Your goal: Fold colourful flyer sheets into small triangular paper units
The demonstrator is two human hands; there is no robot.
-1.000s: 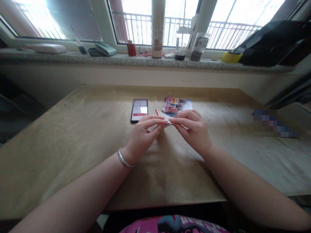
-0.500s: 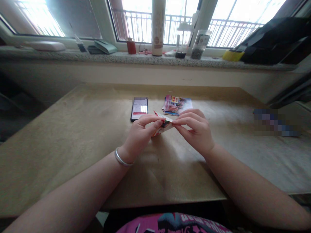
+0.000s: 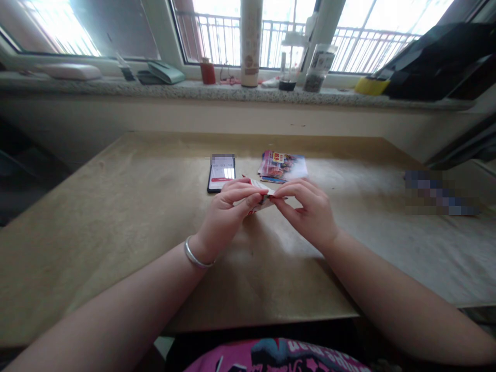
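Head view, the sole view supplied. A thin white paper piece with red and dark print [image 3: 260, 205] is held between both hands over the middle part of the broad tan table [image 3: 127, 232], nearer its far edge than its near edge. Whether its lower edge touches the surface cannot be told.

The left hand [image 3: 222, 214] has its thumb and fingers clamped on the left part of the paper piece; the fingers lie over the top, the thumb on the near side. The right hand [image 3: 309, 211] has its fingers pinched on the right end, with the tips of both hands close to each other.

The paper piece appears bent, and the work in hand is judged to be folding or creasing. Recommended practice: let the left fingers serve as a steady clamp, align the edges before any pressure is applied, then run the right thumb outward along the bend in one pass. Excess squeezing may buckle thin stock; a crease set in the air may drift, so backing from the table is advised.

Toward the far edge lie a black-framed smartphone with a lit screen [image 3: 221, 175], near the left fingers, and a stack of glossy multicoloured printed cards [image 3: 284, 166], beyond the right fingers. Both should be kept clear of the working area.
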